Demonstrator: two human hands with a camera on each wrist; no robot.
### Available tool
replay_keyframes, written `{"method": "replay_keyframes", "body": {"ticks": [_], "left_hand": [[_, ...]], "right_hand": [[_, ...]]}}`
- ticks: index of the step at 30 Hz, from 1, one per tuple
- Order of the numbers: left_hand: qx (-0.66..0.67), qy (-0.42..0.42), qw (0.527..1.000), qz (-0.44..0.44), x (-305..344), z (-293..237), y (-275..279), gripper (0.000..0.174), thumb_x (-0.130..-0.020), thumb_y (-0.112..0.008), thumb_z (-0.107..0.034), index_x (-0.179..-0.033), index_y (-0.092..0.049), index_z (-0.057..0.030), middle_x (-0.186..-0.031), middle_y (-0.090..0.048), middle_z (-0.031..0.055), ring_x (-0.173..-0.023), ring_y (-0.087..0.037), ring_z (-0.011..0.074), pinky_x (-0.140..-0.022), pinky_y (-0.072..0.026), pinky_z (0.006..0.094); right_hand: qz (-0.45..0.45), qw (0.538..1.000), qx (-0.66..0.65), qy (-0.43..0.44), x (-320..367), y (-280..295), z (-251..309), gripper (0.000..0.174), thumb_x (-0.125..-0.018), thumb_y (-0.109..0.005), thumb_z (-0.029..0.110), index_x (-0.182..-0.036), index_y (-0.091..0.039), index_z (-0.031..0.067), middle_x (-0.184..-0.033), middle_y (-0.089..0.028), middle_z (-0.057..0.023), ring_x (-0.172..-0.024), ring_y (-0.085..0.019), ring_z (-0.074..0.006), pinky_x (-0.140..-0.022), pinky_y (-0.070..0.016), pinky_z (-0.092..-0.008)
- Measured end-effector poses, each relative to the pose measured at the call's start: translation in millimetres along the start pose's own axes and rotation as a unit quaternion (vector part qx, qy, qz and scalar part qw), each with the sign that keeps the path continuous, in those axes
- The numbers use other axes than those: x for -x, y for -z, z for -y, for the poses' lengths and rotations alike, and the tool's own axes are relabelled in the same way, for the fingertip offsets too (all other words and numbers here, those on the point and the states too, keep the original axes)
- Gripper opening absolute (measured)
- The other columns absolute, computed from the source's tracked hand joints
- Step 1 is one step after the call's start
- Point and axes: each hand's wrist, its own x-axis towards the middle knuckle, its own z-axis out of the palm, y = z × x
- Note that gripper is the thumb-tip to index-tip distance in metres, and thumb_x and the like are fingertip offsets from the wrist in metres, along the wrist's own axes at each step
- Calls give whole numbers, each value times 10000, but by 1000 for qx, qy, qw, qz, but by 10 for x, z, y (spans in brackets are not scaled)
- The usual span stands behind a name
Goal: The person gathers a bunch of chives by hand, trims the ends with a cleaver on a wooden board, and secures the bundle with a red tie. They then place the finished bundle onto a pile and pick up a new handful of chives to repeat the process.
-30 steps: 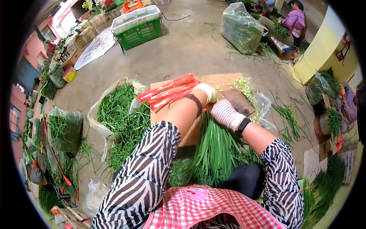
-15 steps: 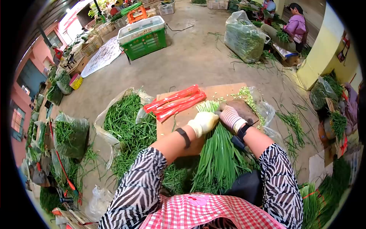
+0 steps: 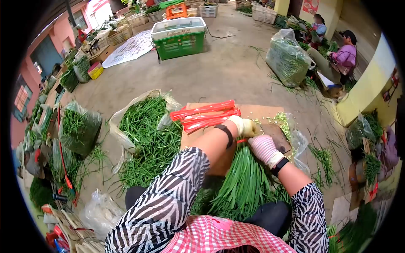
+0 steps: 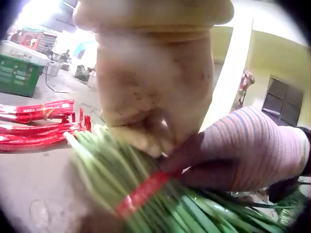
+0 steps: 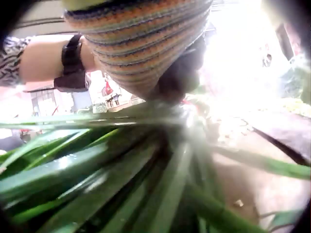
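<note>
A bunch of long green leafy stalks (image 3: 242,185) lies with its pale cut ends on a board (image 3: 219,166). A red tie (image 3: 242,140) (image 4: 146,191) wraps round it near those ends. The left hand (image 3: 244,126) (image 4: 155,87), in a cream glove, curls its fingers over the bunch and pinches at the tie. Beside it the right hand (image 3: 265,149) (image 4: 248,150), in a striped glove, pinches the tie's end, fingertips touching the left hand's. In the right wrist view the striped hand (image 5: 146,48) is above the leaves (image 5: 97,179); its fingertips are in shadow.
Red strips (image 3: 206,116) lie at the board's back left. A dark flat blade (image 3: 276,137) and chopped bits (image 3: 283,122) lie at its right. An open bag of greens (image 3: 147,130) stands left; a green crate (image 3: 179,40) and seated people (image 3: 346,59) are farther off.
The left hand has moved from the bunch's side up across its cut ends, its forearm now angled over the board. The red tie now shows round the stalks. The head view has shifted.
</note>
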Motion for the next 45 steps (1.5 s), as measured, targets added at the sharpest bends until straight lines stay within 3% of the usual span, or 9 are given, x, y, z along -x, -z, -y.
{"method": "replay_keyframes", "body": {"ticks": [13,17,22,25,28,32,39,43,45], "left_hand": [[2,43,991,-123,305,-18,-135,294,-914,-657,-276,-1115,-745,-81,-1032,-765,163,-979,-723,352,-875,-556,449],[146,-1,963,-226,459,52,-398,218,-939,-664,-269,-1003,-718,-68,-951,-746,173,-871,-719,359,-792,-568,446],[42,-38,919,-391,441,-119,-921,157,-931,-629,-230,-941,-680,-82,-877,-717,192,-863,-691,427,-772,-560,486],[126,47,941,-311,655,-253,-630,268,-961,-581,-299,-1000,-720,-73,-926,-734,208,-910,-708,405,-828,-564,480],[251,110,897,-346,692,-222,-322,271,-968,-548,-247,-1107,-715,-86,-1009,-739,208,-981,-709,386,-894,-557,460],[64,-12,991,-114,287,75,-144,374,-955,-565,-227,-1294,-707,-161,-1191,-743,171,-1097,-706,339,-975,-546,435],[-73,-2,988,-135,302,-77,-45,233,-903,-658,-228,-1079,-748,-106,-1016,-762,167,-948,-726,371,-834,-574,450],[-66,12,981,-182,377,-8,-167,203,-928,-640,-233,-1014,-740,-79,-979,-749,204,-930,-719,392,-816,-570,470],[-59,-2,967,-247,342,84,-393,197,-939,-625,-234,-946,-722,-62,-925,-735,218,-901,-713,410,-782,-568,487]], "right_hand": [[-50,984,-167,-47,35,25,-48,202,-944,-653,284,-944,-749,106,-811,-706,-207,-777,-706,-402,-709,-573,-480],[-45,771,-546,-324,-26,-403,-162,260,-910,-693,262,-1066,-761,65,-921,-743,-219,-888,-725,-364,-828,-565,-423],[-63,907,-374,-182,-294,-280,-317,226,-887,-695,241,-1011,-764,65,-970,-745,-235,-917,-723,-382,-845,-566,-425],[-74,897,-361,-243,-255,-15,-296,250,-910,-700,242,-1075,-752,61,-961,-745,-235,-877,-725,-377,-808,-577,-439],[-115,930,-328,-115,-60,90,-235,269,-931,-672,234,-1141,-739,78,-970,-736,-229,-896,-712,-405,-818,-573,-464],[-34,990,-130,-35,-38,30,-18,158,-903,-665,211,-930,-735,73,-889,-719,-187,-856,-697,-407,-793,-563,-520],[-33,999,-39,7,-95,-65,-3,137,-879,-664,184,-862,-726,63,-839,-702,-176,-817,-693,-387,-769,-562,-504],[-96,971,-208,-66,-44,-120,-5,207,-919,-676,218,-941,-742,23,-904,-721,-210,-883,-700,-396,-836,-556,-477],[-142,889,-390,-191,-50,-337,-75,241,-911,-707,226,-985,-734,-1,-921,-726,-233,-883,-700,-382,-833,-547,-457]]}}
